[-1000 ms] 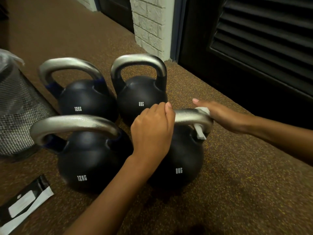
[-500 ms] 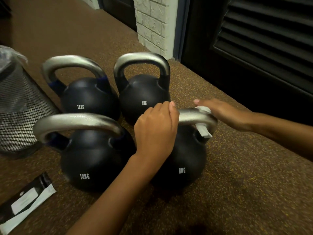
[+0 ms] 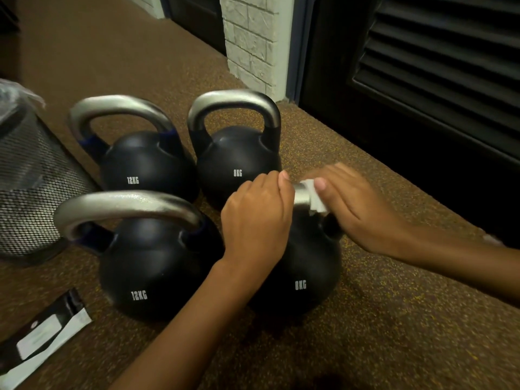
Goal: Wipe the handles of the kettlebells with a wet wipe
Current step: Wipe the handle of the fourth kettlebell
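Several black kettlebells with silver handles stand on the brown speckled floor. The near right one, marked 8KG (image 3: 304,274), has my left hand (image 3: 257,220) closed over the left part of its handle (image 3: 301,196). My right hand (image 3: 357,204) presses a white wet wipe (image 3: 315,199) around the right part of that handle. Beside it stands a 12KG kettlebell (image 3: 152,266). Behind are another 12KG kettlebell (image 3: 146,161) and an 8KG kettlebell (image 3: 239,161), both untouched.
A black mesh bin (image 3: 31,187) with a plastic liner stands at the left. A black and white wipe sachet (image 3: 42,336) lies on the floor at the near left. A white brick pillar (image 3: 253,40) and dark louvred doors (image 3: 436,80) stand behind and to the right.
My right hand has slid the wipe leftward along the handle, from its right bend toward my left hand. My left hand keeps its hold.
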`<state>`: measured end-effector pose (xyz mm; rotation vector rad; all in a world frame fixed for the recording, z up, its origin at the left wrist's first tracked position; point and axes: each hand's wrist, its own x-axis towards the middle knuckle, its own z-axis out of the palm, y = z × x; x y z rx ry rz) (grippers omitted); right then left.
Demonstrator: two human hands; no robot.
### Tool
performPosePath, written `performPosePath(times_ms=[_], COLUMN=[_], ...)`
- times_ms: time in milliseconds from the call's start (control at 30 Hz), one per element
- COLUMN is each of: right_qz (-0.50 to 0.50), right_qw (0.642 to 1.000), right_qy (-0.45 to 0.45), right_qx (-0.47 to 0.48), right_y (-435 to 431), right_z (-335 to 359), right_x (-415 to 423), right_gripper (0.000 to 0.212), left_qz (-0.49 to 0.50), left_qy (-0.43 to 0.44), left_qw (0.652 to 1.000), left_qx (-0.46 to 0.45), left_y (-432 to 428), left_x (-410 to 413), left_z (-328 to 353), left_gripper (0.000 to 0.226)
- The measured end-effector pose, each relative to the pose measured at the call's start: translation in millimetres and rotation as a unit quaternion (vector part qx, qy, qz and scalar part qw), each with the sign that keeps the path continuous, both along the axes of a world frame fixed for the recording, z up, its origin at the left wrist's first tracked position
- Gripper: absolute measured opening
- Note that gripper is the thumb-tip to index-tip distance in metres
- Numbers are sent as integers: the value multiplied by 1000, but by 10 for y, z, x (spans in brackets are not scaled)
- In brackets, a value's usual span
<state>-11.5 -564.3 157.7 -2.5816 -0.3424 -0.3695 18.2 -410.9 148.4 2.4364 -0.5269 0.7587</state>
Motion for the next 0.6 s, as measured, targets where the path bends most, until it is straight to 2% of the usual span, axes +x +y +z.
performPosePath(times_ms=[67,133,167,233,333,467,533,600], right_qz=[-24,-49,-54,-47,-18,7,10,-11], right_qw=[999,996,994,994,995,992,994,999], right_qy=[-5,36,69,100,47,-14,-18,7], right_qx=[31,68,69,11,-84,-122,-103,-35], right_y=[-57,-35,-9,74,223,138,40,11], right_z=[-64,16,71,183,232,104,31,53], right_x=[-31,-10,22,86,80,-41,-79,-70], right_gripper=[47,50,49,45,41,38,39,39], left_qz=[10,12,11,8,-3,-15,0,10], left_qy=[-1,-1,1,1,-3,8,12,15], left_qw=[1000,1000,1000,1000,1000,1000,1000,1000], left_qx=[1,1,2,2,2,-3,6,8], left_y=[-8,-11,-9,-3,6,22,21,16], left_x=[1,3,3,1,-6,-16,-26,-28], left_z=[4,-1,0,8,13,26,48,74], left_gripper=[36,36,36,35,35,34,33,33])
